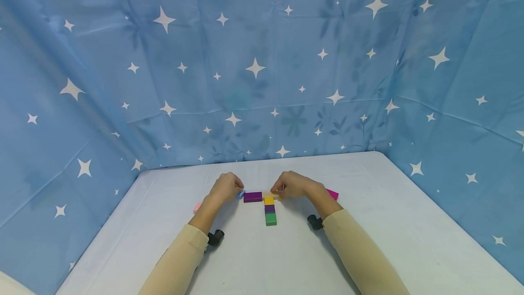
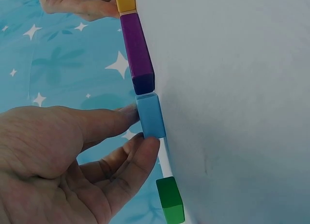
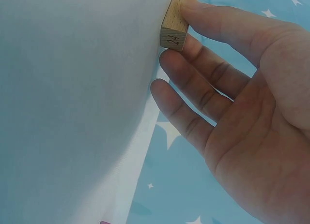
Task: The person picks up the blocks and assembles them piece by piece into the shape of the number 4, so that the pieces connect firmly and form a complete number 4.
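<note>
My left hand (image 1: pixel 226 187) pinches a light blue block (image 2: pixel 151 115) between thumb and fingers, at the end of a purple block (image 1: pixel 253 197). The right hand (image 1: pixel 292 183) holds a natural wood block (image 3: pixel 176 26) marked 24 by its end, thumb on one side and fingers on the other. This wood block lies in line with the purple one. Below it in the head view, a yellow block (image 1: pixel 269 200), a dark purple block (image 1: pixel 269 209) and a green block (image 1: pixel 271 219) form a column toward me.
A pink block (image 1: pixel 197 207) lies left of my left forearm, partly hidden. Behind the right wrist is a magenta block (image 1: pixel 333 194). In the left wrist view a green block (image 2: pixel 170 200) stands beyond the fingers. A starry blue curtain (image 1: pixel 254 90) surrounds the white table (image 1: pixel 389 222).
</note>
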`<state>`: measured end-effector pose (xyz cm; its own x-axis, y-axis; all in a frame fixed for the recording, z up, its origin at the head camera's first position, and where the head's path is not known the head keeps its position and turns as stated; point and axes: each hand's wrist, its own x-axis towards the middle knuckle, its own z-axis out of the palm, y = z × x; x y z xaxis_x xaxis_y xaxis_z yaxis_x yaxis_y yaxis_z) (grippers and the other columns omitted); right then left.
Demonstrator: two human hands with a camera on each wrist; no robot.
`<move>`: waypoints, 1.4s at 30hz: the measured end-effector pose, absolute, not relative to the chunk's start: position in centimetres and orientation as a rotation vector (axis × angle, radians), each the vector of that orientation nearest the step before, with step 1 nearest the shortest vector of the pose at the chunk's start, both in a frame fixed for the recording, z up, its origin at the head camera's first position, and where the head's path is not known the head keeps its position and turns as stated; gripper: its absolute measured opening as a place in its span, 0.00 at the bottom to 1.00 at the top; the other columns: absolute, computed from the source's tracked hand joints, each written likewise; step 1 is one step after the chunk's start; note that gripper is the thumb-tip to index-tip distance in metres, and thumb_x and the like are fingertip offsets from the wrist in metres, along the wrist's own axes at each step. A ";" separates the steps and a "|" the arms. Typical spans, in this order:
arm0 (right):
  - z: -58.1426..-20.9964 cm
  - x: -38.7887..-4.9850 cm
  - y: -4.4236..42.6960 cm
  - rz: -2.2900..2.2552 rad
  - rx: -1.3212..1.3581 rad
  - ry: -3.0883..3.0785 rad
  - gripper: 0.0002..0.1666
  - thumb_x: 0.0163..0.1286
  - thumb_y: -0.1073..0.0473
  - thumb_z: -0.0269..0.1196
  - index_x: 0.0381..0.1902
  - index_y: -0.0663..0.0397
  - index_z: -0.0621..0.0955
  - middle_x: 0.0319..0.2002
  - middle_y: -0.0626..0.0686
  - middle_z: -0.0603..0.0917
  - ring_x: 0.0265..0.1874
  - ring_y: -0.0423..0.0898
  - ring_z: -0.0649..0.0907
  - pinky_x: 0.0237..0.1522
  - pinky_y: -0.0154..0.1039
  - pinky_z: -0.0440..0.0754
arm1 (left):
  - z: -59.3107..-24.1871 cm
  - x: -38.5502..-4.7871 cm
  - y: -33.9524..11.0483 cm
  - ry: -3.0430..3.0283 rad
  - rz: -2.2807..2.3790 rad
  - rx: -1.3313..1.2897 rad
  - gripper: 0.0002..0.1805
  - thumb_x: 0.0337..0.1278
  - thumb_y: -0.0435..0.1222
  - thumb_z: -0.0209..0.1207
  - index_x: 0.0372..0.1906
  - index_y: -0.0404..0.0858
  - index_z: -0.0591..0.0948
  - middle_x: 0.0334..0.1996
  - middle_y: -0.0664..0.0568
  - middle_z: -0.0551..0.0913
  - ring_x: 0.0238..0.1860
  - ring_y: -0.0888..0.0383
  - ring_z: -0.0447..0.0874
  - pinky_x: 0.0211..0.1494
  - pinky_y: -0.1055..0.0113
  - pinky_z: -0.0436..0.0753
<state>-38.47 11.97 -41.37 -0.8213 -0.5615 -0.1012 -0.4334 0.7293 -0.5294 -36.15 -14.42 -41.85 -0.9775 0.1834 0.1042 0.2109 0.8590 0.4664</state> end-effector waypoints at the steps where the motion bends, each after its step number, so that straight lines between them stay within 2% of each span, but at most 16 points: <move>1: -41.4 -38.5 12.0 -0.727 -0.789 2.678 0.17 0.65 0.65 0.74 0.51 0.46 0.91 0.43 0.43 0.89 0.39 0.43 0.80 0.41 0.36 0.82 | -41.9 -36.1 -14.4 -2.977 -0.753 -0.314 0.05 0.65 0.33 0.68 0.41 0.37 0.92 0.39 0.48 0.90 0.38 0.55 0.82 0.43 0.60 0.84; 23: -41.3 -38.3 12.0 -0.729 -0.786 2.681 0.17 0.64 0.64 0.75 0.51 0.45 0.91 0.43 0.42 0.89 0.40 0.43 0.79 0.42 0.36 0.82 | -41.6 -36.0 -14.2 -2.974 -0.740 -0.317 0.05 0.64 0.33 0.68 0.41 0.36 0.91 0.38 0.48 0.90 0.36 0.56 0.81 0.40 0.62 0.83; 34: -41.4 -38.4 12.1 -0.716 -0.812 2.678 0.17 0.65 0.64 0.74 0.52 0.46 0.91 0.43 0.43 0.89 0.40 0.43 0.79 0.41 0.36 0.81 | -41.2 -36.1 -15.0 -2.938 -0.799 -0.357 0.08 0.68 0.36 0.65 0.44 0.39 0.92 0.43 0.50 0.92 0.45 0.54 0.87 0.50 0.55 0.86; 42: -41.4 -38.6 12.0 -0.693 -0.791 2.682 0.17 0.66 0.63 0.74 0.52 0.44 0.91 0.43 0.41 0.89 0.40 0.43 0.80 0.42 0.37 0.82 | -40.2 -36.5 -17.3 -2.882 -0.952 -0.490 0.13 0.72 0.42 0.63 0.53 0.43 0.90 0.53 0.49 0.86 0.53 0.50 0.82 0.53 0.53 0.84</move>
<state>-38.58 12.01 -41.44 -0.8178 -0.5647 -0.1106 -0.4405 0.7380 -0.5113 -36.55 -17.31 -40.21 -0.9470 0.2778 0.1611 0.3191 0.7579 0.5690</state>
